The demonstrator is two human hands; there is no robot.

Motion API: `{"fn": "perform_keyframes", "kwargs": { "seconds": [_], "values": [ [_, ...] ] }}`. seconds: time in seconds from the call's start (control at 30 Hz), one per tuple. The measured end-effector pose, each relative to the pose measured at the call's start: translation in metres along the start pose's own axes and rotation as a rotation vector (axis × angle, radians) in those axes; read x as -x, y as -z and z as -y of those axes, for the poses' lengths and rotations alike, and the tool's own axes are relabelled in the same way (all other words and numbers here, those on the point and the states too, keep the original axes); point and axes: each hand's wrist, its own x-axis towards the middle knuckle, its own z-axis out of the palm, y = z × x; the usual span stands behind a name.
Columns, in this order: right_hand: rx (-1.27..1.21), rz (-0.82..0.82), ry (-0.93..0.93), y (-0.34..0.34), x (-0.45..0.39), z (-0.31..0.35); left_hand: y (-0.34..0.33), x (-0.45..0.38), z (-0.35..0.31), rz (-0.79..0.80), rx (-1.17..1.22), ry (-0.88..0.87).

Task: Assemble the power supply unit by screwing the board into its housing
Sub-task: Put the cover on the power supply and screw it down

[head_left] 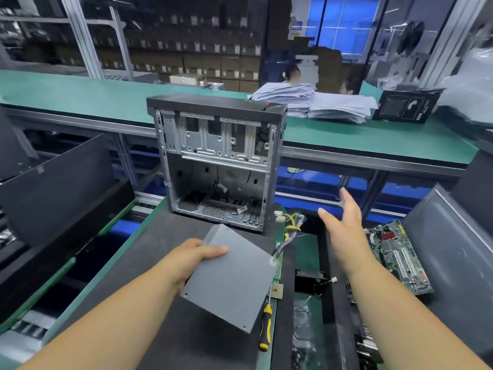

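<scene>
Stood upright near the far edge of the dark desk (pixel 165 329): open computer case (pixel 217 166), bay facing the wearer. Held just in front of it, above the desk middle: grey power supply unit (pixel 232 279), gripped at its left edge by the left hand (pixel 198 253), thumb on top. Judged heavy, rigid, smooth-sided; best taken by 2 opposite edges, not by its wire bundle (pixel 289 231). Reached rightward, fingers spread, holding nothing: right hand (pixel 342 222). Lay at the desk's right edge: 1 screwdriver (pixel 266 327).
</scene>
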Motion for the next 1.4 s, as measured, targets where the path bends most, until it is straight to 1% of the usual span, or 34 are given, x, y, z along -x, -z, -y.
{"fn": "perform_keyframes", "kwargs": {
  "seconds": [0.07,0.1,0.2,0.27,0.33,0.47,0.6,0.7,0.77,0.83,1.0,1.1,1.13,1.33,1.4],
  "values": [
    [0.065,0.000,-0.126,-0.008,0.000,-0.008,0.002,-0.002,0.009,0.036,0.108,0.082],
    [0.119,0.047,-0.201,-0.014,0.002,-0.012,0.003,-0.004,0.014,0.030,0.171,0.113],
    [0.194,0.283,-0.410,-0.040,0.016,-0.024,0.007,-0.015,0.031,-0.025,0.300,0.144],
    [0.222,0.413,-0.478,-0.060,0.027,-0.030,0.011,-0.025,0.038,-0.029,0.321,0.150],
    [0.263,0.495,-0.519,-0.079,0.035,-0.032,0.015,-0.035,0.041,-0.010,0.323,0.162],
    [0.160,0.492,-0.550,-0.107,0.047,-0.032,0.022,-0.051,0.044,0.082,0.319,0.208],
    [0.316,0.456,-0.578,-0.127,0.050,-0.036,0.029,-0.062,0.050,0.154,0.323,0.262],
    [0.426,0.406,-0.575,-0.140,0.052,-0.041,0.036,-0.071,0.055,0.190,0.290,0.261],
    [0.487,0.385,-0.570,-0.149,0.052,-0.041,0.040,-0.076,0.056,0.201,0.226,0.246],
    [0.484,0.342,-0.597,-0.155,0.051,-0.043,0.044,-0.081,0.057,0.190,0.134,0.238],
    [0.427,0.290,-0.624,-0.160,0.052,-0.052,0.056,-0.095,0.059,0.120,-0.213,0.180],
    [0.446,0.293,-0.626,-0.162,0.053,-0.052,0.063,-0.099,0.055,0.045,-0.609,0.111],
    [0.463,0.299,-0.618,-0.162,0.053,-0.052,0.064,-0.100,0.054,0.030,-0.697,0.088],
    [0.476,0.322,-0.601,-0.161,0.053,-0.049,0.063,-0.107,0.058,0.017,-0.854,0.039],
    [0.436,0.330,-0.592,-0.158,0.054,-0.050,0.063,-0.106,0.055,-0.015,-0.961,-0.008]
  ]
}}
